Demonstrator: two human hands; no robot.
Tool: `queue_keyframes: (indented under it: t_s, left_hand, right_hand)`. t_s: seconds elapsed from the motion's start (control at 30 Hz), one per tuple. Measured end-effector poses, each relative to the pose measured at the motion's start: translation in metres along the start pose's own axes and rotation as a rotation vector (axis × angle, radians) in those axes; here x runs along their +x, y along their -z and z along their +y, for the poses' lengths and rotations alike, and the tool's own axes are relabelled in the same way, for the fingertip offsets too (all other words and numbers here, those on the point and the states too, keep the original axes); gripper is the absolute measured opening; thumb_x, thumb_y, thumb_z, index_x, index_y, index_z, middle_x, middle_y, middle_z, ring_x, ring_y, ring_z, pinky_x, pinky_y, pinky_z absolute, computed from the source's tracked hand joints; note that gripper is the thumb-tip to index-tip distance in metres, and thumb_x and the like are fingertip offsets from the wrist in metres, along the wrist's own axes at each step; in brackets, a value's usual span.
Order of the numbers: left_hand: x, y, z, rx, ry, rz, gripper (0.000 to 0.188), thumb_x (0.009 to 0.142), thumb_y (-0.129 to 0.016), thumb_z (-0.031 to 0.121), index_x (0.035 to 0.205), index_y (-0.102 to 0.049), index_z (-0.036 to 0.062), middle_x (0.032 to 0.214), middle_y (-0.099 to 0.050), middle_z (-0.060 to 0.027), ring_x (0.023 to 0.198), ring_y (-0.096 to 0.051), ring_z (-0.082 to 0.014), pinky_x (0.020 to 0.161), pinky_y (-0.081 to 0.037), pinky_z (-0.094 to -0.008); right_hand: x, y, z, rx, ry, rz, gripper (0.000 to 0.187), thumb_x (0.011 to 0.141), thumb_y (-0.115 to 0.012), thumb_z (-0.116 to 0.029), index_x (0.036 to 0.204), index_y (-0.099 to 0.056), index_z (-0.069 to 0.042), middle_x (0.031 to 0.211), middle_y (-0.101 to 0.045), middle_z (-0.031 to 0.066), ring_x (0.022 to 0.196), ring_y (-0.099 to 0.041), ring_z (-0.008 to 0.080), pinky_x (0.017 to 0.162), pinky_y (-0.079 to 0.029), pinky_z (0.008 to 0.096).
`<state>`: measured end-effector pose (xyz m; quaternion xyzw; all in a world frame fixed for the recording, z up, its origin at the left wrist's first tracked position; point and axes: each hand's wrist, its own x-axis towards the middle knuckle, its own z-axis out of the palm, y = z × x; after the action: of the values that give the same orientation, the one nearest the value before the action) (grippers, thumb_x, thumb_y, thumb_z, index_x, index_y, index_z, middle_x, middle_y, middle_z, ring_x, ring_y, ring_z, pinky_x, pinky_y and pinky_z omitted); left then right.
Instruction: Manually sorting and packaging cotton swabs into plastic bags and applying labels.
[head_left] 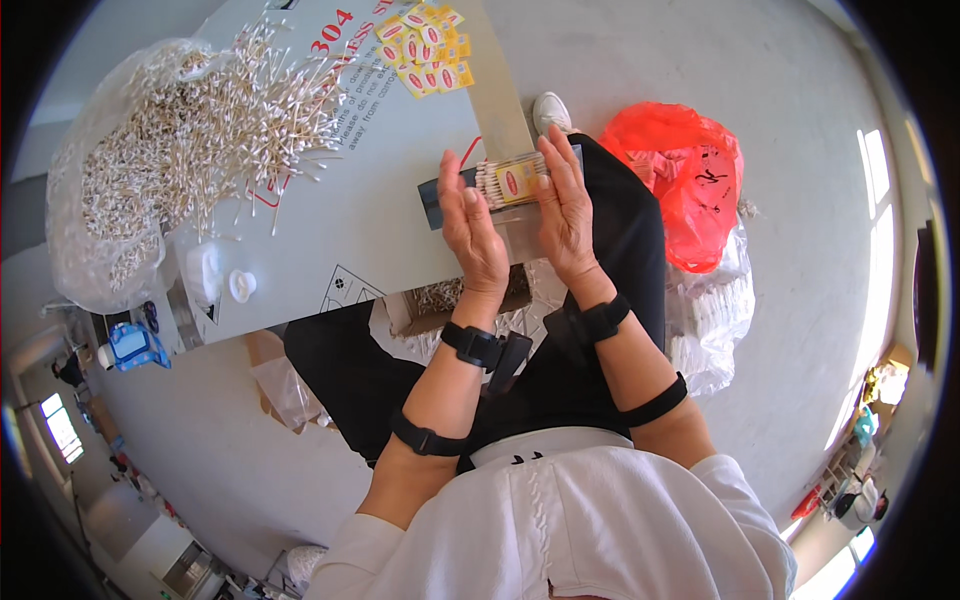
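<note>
A bundle of cotton swabs [487, 186] with a yellow label card [518, 181] on it lies between my two hands, above the near right part of the table. My left hand [474, 240] has its fingers stretched out at the bundle's left end, by the white swab tips. At the right end my right hand [567, 215] is also straight-fingered, its thumb beside the card. Both palms face each other, neither hand's fingers wrapped round the bundle. A dark flat piece [430, 205] shows under the left fingers; what supports the swabs is partly hidden.
Loose cotton swabs [290, 100] spill from a large clear bag [70, 220] on the grey table [400, 240]. More yellow cards [425, 50] lie at the far edge. Below sits an open box of swabs [402, 315]. A red plastic bag [715, 180] tops clear packages [710, 320] at right.
</note>
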<state>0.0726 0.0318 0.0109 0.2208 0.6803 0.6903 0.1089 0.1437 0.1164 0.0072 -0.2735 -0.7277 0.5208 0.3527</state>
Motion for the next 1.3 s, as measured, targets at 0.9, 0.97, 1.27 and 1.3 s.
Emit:
queue_keyframes:
  t_s: [0.9, 0.97, 1.27, 1.3]
  left_hand:
    - [0.016, 0.029, 0.008, 0.986, -0.662, -0.383, 0.008, 0.076, -0.065, 0.006, 0.077, -0.057, 0.0073, 0.084, -0.052, -0.0046, 0.088, -0.052, -0.0242, 0.081, -0.040, -0.0375]
    - [0.016, 0.023, 0.006, 0.961, -0.665, -0.384, 0.007, 0.076, -0.064, 0.006, 0.077, -0.058, 0.0072, 0.084, -0.052, -0.0047, 0.088, -0.052, -0.0242, 0.081, -0.040, -0.0379]
    - [0.027, 0.024, -0.002, 0.430, -0.284, -0.058, 0.020, 0.083, -0.063, -0.001, 0.102, -0.058, 0.0020, 0.104, -0.057, -0.0145, 0.099, -0.053, -0.0334, 0.089, -0.045, -0.0408]
    - [0.035, 0.027, -0.001, 0.569, -0.334, -0.094, 0.019, 0.080, -0.065, -0.003, 0.098, -0.061, 0.0028, 0.099, -0.059, -0.0124, 0.096, -0.054, -0.0326, 0.086, -0.046, -0.0408]
  right_hand:
    - [0.003, 0.007, 0.002, 0.190, -0.095, 0.041, 0.036, 0.104, -0.047, -0.017, 0.134, -0.053, 0.001, 0.149, -0.042, 0.0153, 0.139, -0.039, 0.0254, 0.112, -0.031, 0.0327]
    - [0.003, 0.005, 0.001, 0.208, -0.077, 0.038, 0.036, 0.104, -0.047, -0.018, 0.134, -0.052, 0.002, 0.149, -0.042, 0.0157, 0.139, -0.039, 0.0259, 0.113, -0.031, 0.0332]
    - [0.003, 0.005, -0.002, 0.101, -0.062, 0.049, 0.036, 0.104, -0.046, -0.016, 0.134, -0.052, 0.002, 0.149, -0.042, 0.0173, 0.138, -0.040, 0.0278, 0.111, -0.033, 0.0340]
    - [0.003, 0.005, -0.001, 0.098, -0.063, 0.050, 0.036, 0.104, -0.046, -0.016, 0.134, -0.052, 0.002, 0.149, -0.042, 0.0173, 0.138, -0.040, 0.0278, 0.111, -0.033, 0.0340]
